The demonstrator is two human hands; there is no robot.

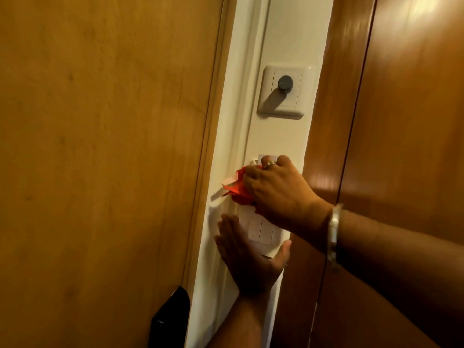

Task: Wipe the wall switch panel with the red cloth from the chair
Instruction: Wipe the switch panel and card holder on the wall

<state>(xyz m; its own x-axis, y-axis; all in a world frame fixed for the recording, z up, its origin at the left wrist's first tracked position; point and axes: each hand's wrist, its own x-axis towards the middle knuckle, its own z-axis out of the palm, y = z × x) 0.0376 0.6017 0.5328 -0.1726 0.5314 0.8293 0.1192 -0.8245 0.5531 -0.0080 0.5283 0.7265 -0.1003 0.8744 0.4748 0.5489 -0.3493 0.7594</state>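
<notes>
My right hand presses a crumpled red cloth against the upper part of a white wall switch panel on a narrow white wall strip. The hand wears a ring and a bracelet and hides most of the panel's top. Just below, my left hand lies flat and open against the wall, its fingers spread beside the panel's rocker switches and its thumb under them. It holds nothing.
Above the panel sits a white plate with a dark round knob. A wooden door with a black lock plate fills the left. Glossy brown wooden panels stand on the right.
</notes>
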